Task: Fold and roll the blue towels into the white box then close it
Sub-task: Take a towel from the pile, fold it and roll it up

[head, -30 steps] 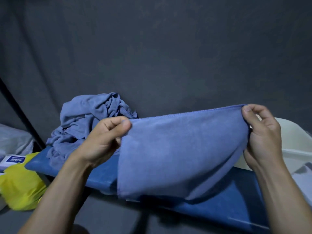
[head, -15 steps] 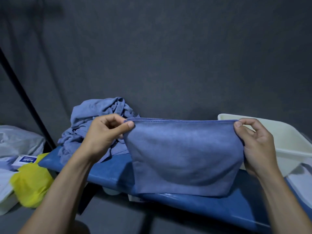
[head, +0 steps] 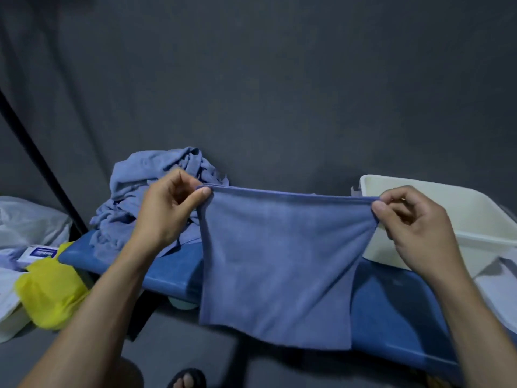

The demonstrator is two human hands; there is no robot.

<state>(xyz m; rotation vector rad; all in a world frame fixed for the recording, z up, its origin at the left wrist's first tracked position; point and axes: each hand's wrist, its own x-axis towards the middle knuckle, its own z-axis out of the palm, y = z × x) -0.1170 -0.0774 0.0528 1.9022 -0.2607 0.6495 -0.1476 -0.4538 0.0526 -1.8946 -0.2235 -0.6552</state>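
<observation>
Blue cloth filled the middle: a towel [head: 275, 264] hung in the air in front of the blue table [head: 391, 309], stretched flat by its upper edge. The left hand [head: 167, 214] pinched the towel's upper left corner between thumb and forefinger, the other fingers curled. The right hand [head: 414, 228] pinched the upper right corner the same way. The towel's lower edge dangled past the table's near edge. On the table's far left end lay a crumpled heap of towels [head: 151, 197]. At the table's right end stood the white box [head: 458, 219], open at the top. Left of the table lay a yellow bag [head: 47, 292].
</observation>
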